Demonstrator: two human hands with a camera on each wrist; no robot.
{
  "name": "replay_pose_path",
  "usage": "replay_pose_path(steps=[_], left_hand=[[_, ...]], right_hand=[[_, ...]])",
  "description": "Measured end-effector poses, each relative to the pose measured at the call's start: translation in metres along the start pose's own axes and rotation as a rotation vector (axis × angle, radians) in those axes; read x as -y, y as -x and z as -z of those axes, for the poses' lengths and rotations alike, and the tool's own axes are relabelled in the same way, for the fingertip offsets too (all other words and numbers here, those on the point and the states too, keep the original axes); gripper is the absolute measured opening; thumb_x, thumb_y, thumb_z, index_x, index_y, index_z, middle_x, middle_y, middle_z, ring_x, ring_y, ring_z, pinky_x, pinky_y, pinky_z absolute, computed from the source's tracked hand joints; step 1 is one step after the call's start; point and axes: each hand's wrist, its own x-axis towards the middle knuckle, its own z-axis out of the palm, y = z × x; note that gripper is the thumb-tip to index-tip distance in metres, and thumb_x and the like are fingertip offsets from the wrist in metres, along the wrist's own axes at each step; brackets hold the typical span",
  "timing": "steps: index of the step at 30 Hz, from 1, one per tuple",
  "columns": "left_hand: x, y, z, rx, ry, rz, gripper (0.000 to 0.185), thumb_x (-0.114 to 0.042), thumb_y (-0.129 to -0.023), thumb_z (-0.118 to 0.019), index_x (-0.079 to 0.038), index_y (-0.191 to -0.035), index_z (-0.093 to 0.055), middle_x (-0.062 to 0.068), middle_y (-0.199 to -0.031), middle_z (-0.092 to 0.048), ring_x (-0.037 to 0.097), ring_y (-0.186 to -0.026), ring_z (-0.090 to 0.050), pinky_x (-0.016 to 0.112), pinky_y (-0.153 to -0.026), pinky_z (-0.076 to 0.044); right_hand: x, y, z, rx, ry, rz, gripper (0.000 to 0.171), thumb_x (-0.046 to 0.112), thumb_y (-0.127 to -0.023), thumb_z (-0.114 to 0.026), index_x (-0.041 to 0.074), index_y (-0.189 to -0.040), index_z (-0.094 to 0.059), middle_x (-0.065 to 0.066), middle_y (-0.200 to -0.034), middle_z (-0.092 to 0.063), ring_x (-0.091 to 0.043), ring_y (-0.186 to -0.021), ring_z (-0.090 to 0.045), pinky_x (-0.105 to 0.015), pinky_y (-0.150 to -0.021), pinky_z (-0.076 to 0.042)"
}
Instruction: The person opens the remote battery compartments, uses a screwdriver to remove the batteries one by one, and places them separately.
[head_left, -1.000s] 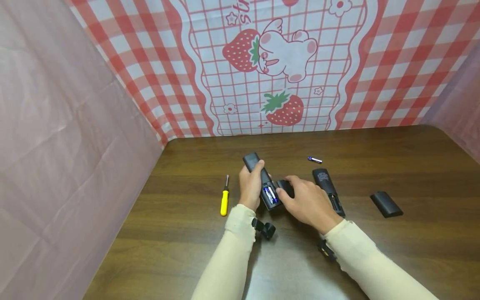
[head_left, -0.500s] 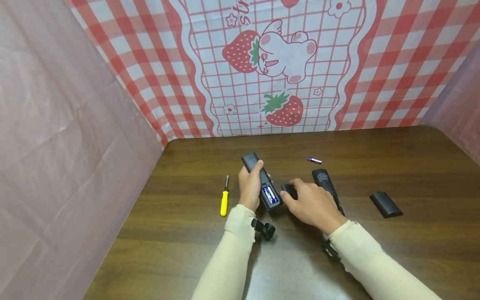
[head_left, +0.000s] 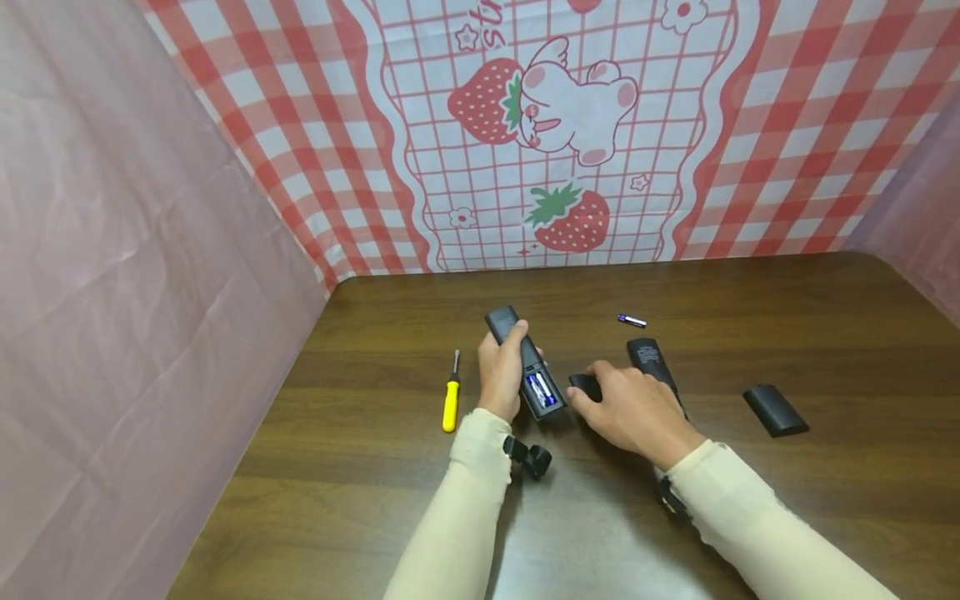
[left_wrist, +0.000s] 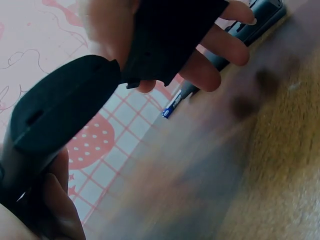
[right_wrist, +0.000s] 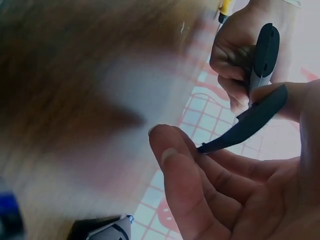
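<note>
My left hand (head_left: 500, 371) grips a black remote control (head_left: 551, 408) with its back turned up. The battery bay at the remote's near end is uncovered, and blue-and-white battery (head_left: 539, 389) casing shows inside; I cannot tell how many cells. Just to the right, my right hand (head_left: 636, 412) holds a black battery cover (head_left: 583, 386) between thumb and fingers, apart from the remote. In the right wrist view this cover (right_wrist: 247, 122) appears edge-on as a thin curved shell. Small tabs show along the cover's edge (left_wrist: 160, 55) in the left wrist view.
A second black remote (head_left: 651, 358) lies behind my right hand, partly hidden by it. Beyond it is a loose battery (head_left: 632, 320). Another black cover (head_left: 776, 410) rests farther right. A yellow-handled screwdriver (head_left: 451, 400) lies left of my left hand. A patterned cloth (head_left: 570, 221) hangs behind the table.
My right hand has moved right with the battery cover, widening the gap from the remote. My left hand keeps the remote in nearly the same place.
</note>
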Motion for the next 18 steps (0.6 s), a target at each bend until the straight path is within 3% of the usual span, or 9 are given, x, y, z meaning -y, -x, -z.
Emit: replay_pose_path(steps=[4,13,18], left_hand=[[0.0001,-0.0004,0.0005,0.001,-0.005,0.006,0.032,-0.029,-0.096,-0.064,-0.005,-0.118,-0.060,0.032,-0.097,-0.064,0.028,-0.073,-0.066,0.035,-0.063,-0.056],[0.0009,-0.0021,0.0003,-0.007,0.013,0.008,0.034,-0.028,-0.096,-0.065,-0.003,-0.118,-0.059,0.034,-0.097,-0.063,0.028,-0.071,-0.066,0.036,-0.062,-0.056],[0.0006,-0.0018,0.0002,-0.015,0.012,0.003,0.034,-0.028,-0.096,-0.065,-0.002,-0.117,-0.058,0.021,-0.082,-0.065,0.022,-0.064,-0.064,0.035,-0.061,-0.056]], right_hand=[[0.0001,0.0007,0.0006,0.046,-0.002,-0.007,0.057,0.046,-0.094,-0.065,0.000,-0.128,-0.061,-0.010,-0.085,-0.068,-0.020,-0.058,-0.054,-0.036,-0.049,-0.041],[-0.0014,0.0048,0.0019,0.079,0.037,0.040,0.055,0.040,-0.091,-0.072,0.002,-0.129,-0.060,-0.016,-0.104,-0.071,-0.022,-0.071,-0.063,-0.044,-0.056,-0.049],[-0.0018,0.0073,0.0023,0.071,0.071,0.077,0.055,0.037,-0.088,-0.076,0.002,-0.129,-0.061,-0.015,-0.110,-0.071,-0.025,-0.083,-0.065,-0.047,-0.062,-0.051]])
